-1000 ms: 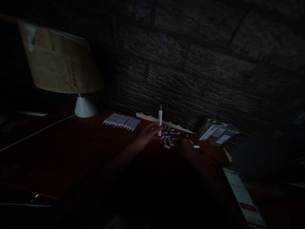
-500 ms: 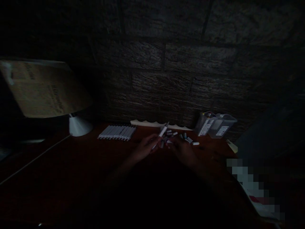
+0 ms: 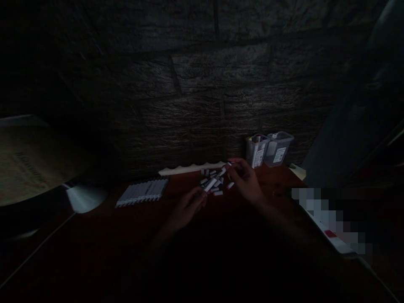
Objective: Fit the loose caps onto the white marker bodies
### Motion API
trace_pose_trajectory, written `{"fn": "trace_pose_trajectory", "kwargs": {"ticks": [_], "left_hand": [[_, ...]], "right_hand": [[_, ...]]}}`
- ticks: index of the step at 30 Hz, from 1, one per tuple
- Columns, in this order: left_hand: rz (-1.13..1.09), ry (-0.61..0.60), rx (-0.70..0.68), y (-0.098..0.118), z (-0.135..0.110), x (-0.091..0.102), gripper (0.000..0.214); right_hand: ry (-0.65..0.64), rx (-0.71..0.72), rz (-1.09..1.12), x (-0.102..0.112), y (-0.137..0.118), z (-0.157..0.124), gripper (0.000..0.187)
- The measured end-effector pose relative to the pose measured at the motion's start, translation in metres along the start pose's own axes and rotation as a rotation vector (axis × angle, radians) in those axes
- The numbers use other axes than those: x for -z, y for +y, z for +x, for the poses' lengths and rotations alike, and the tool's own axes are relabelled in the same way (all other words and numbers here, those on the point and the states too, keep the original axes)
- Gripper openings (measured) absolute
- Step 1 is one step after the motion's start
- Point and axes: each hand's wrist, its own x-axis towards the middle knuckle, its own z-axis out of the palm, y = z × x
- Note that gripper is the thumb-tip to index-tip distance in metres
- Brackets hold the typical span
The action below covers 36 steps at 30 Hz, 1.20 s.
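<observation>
The scene is very dark. My left hand (image 3: 187,209) is closed around the lower end of a white marker (image 3: 212,182), which tilts up to the right. My right hand (image 3: 244,179) has its fingers pinched at the marker's upper tip, on what looks like a small cap; I cannot tell more. Both hands hover over a pile of several small white marker caps (image 3: 217,188) on the dark red table (image 3: 94,244). A neat row of several white markers (image 3: 142,192) lies to the left of my hands.
A wavy-edged white strip (image 3: 189,168) lies along the brick wall. Two clear plastic containers (image 3: 268,149) stand at the back right. A lamp with a white base (image 3: 83,198) and tan shade (image 3: 28,168) stands left. A white, partly blurred sheet (image 3: 328,229) lies right.
The marker went from upright to tilted in my left hand. My right hand rose from the cap pile to the marker's tip. The view swung downwards and to the right.
</observation>
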Motion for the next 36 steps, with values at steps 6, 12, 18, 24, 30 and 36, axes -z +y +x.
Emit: {"fn": "trace_pose_trajectory", "kwargs": {"ticks": [6,12,18,24,30,36], "left_hand": [[0.031,0.004,-0.02,-0.006,0.001,0.0,0.033],[-0.009,0.004,-0.034,-0.009,0.001,0.0,0.033],[-0.031,0.02,-0.014,-0.01,0.002,-0.002,0.035],[-0.041,0.07,-0.031,-0.012,0.003,-0.002,0.039],[0.216,0.024,-0.116,-0.01,-0.001,0.0,0.04],[0.524,-0.065,-0.254,-0.003,-0.009,-0.013,0.036]], "right_hand": [[-0.09,-0.033,0.025,-0.002,-0.006,-0.001,0.036],[-0.069,-0.021,0.044,-0.003,-0.001,-0.003,0.036],[-0.083,-0.035,0.075,-0.003,0.001,-0.003,0.035],[-0.057,-0.041,0.083,-0.005,0.001,-0.005,0.034],[-0.23,-0.106,0.048,-0.01,0.003,-0.011,0.032],[-0.256,-0.105,-0.126,-0.003,-0.005,-0.008,0.046]]}}
